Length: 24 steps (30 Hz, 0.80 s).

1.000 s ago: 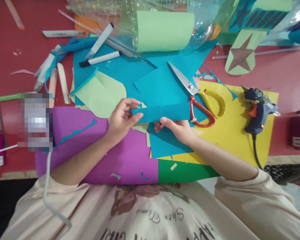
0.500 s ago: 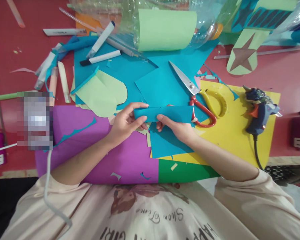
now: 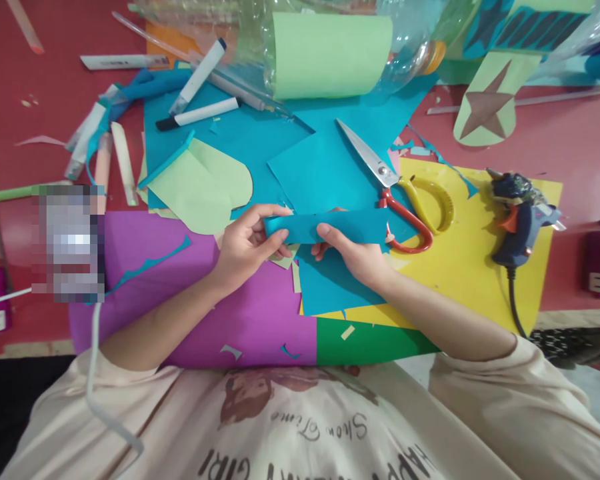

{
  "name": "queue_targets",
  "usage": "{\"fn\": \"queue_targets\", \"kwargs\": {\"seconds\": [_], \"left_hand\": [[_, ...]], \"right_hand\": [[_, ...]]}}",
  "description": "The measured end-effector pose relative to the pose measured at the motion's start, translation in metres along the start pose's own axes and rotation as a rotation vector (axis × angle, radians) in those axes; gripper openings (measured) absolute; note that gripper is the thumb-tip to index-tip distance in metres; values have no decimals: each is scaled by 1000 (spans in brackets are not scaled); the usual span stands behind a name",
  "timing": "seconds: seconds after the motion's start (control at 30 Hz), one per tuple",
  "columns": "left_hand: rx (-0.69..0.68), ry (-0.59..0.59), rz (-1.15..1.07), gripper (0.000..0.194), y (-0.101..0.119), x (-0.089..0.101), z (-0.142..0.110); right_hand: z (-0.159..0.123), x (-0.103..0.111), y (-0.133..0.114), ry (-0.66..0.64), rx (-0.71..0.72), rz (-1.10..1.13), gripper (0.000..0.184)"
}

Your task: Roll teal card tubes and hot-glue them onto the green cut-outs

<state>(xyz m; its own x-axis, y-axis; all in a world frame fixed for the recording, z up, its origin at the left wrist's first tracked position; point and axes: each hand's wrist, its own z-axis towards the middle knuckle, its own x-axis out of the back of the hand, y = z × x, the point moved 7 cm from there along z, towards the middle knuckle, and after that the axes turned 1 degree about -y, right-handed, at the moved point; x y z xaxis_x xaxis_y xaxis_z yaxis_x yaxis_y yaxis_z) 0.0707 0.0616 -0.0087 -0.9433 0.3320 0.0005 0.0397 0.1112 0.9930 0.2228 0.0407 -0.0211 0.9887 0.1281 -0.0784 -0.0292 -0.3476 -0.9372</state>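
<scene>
A folded strip of blue paper [image 3: 303, 229] lies level between my two hands over the worktop. My left hand [image 3: 247, 243] pinches its left end, thumb in front and fingers behind. With the thumb pressed on its face near the middle, my right hand [image 3: 353, 253] grips the same strip; most of its fingers are hidden behind the paper. Just beyond the strip's right end lie scissors [image 3: 385, 175] with one red and one yellow handle. A light green rounded paper cutout [image 3: 205, 187] rests to the upper left of my left hand.
Plastic bottles stretch along the far side, one wrapped in light green paper [image 3: 333, 57]. Several markers [image 3: 197, 77] lie at the upper left. A glue gun [image 3: 517, 227] rests on yellow paper [image 3: 455, 280] at right. Purple paper [image 3: 260, 320] covers the near left.
My right thumb has slid slightly to the right along the blue strip, and my left hand has shifted a little left. Both hands keep hold of it.
</scene>
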Motion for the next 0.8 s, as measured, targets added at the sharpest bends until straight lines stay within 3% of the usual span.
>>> {"fn": "queue_targets", "kwargs": {"seconds": [0.47,0.8], "left_hand": [[-82,1,128,29,2,0,-1],[-73,17,95,25,0,1,-1]], "right_hand": [[1,0,-6,54,16,45,47],[0,1,-6,78,26,-19,47]]}}
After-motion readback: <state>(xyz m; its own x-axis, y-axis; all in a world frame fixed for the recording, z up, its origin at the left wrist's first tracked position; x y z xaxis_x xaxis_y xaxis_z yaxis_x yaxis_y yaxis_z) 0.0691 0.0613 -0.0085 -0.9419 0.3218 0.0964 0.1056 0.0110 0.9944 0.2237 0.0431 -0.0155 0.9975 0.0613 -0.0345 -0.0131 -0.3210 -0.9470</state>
